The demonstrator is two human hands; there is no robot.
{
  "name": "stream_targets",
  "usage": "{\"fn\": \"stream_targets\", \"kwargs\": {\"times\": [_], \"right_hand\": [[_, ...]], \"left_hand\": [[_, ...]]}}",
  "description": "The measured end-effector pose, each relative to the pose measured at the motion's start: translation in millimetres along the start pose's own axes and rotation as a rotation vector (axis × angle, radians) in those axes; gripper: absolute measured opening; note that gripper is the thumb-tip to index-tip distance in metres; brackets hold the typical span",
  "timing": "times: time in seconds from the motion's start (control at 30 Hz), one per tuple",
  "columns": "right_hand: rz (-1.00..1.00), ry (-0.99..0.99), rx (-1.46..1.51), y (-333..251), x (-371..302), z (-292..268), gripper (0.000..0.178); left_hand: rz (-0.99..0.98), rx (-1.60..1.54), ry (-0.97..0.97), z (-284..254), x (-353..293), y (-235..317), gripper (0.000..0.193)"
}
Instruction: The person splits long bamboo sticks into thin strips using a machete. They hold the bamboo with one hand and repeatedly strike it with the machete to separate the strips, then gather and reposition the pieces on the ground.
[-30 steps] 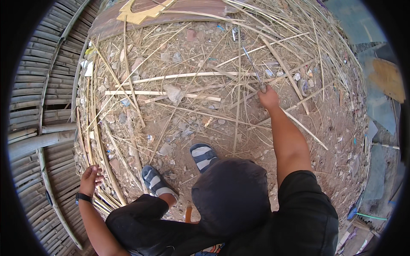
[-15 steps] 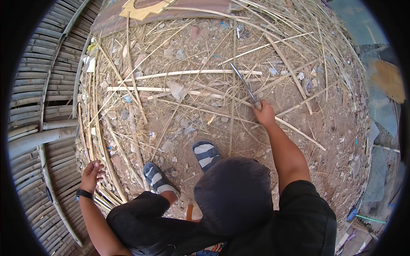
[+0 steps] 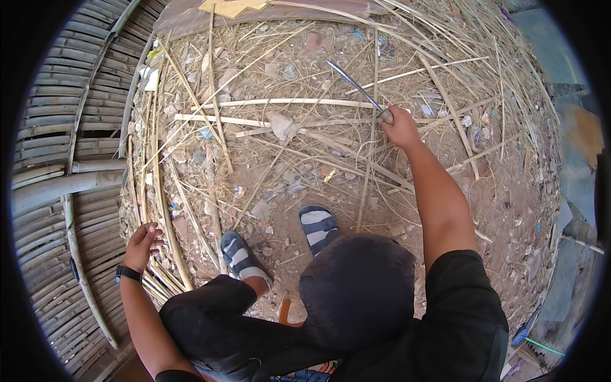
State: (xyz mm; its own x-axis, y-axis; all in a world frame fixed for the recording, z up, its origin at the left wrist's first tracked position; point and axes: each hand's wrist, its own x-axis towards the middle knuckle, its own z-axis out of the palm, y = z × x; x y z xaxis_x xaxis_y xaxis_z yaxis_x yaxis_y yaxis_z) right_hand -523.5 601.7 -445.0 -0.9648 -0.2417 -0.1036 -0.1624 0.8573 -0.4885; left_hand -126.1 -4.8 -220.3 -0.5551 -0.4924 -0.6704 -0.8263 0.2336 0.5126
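Note:
My right hand (image 3: pixel 401 127) is closed round the short handle of a knife (image 3: pixel 353 83), whose long, thin metal blade points away and to the left. Under the blade, a pale bamboo strip (image 3: pixel 286 102) lies across the littered ground. At the left, my left hand (image 3: pixel 144 247) hangs with loosely bent fingers apart and nothing visible in them. It is near a bundle of bamboo strips (image 3: pixel 162 280) and a long bamboo strip (image 3: pixel 168 235) running along the wall side.
A woven bamboo wall (image 3: pixel 48 127) stands on the left. At the far edge lies a brown board (image 3: pixel 184 24) with a yellow piece (image 3: pixel 235 7) on it. Shavings, stones (image 3: pixel 282 125) and strips cover the ground. Grey sheets (image 3: pixel 569 165) line the right. My sandalled feet (image 3: pixel 320 229) are close by.
My right hand has moved slightly right and farther away, and the knife has swung so its tip points more to the left. My left hand has risen a little. The view has shifted slightly.

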Motion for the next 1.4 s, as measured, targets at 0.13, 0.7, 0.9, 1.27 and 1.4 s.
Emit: {"fn": "stream_targets", "kwargs": {"times": [0.13, 0.7, 0.9, 1.27, 1.4], "right_hand": [[0.015, -0.169, -0.052, 1, 33, 13, 0.054], [-0.066, -0.132, -0.32, 1, 6, 25, 0.039], [-0.054, -0.225, -0.358, -7, -19, 5, 0.04], [0.077, -0.002, -0.445, 64, -56, -68, 0.038], [0.175, 0.111, -0.246, 101, -70, -75, 0.035]], "left_hand": [[0.008, 0.001, -0.001, 3, -1, 6, 0.043], [-0.013, 0.047, -0.002, 1, 0, 3, 0.05], [-0.016, 0.026, -0.003, 1, -2, 2, 0.05], [0.052, -0.074, 0.011, -3, -9, 1, 0.049], [0.048, -0.087, 0.006, -4, -11, 3, 0.05]]}}
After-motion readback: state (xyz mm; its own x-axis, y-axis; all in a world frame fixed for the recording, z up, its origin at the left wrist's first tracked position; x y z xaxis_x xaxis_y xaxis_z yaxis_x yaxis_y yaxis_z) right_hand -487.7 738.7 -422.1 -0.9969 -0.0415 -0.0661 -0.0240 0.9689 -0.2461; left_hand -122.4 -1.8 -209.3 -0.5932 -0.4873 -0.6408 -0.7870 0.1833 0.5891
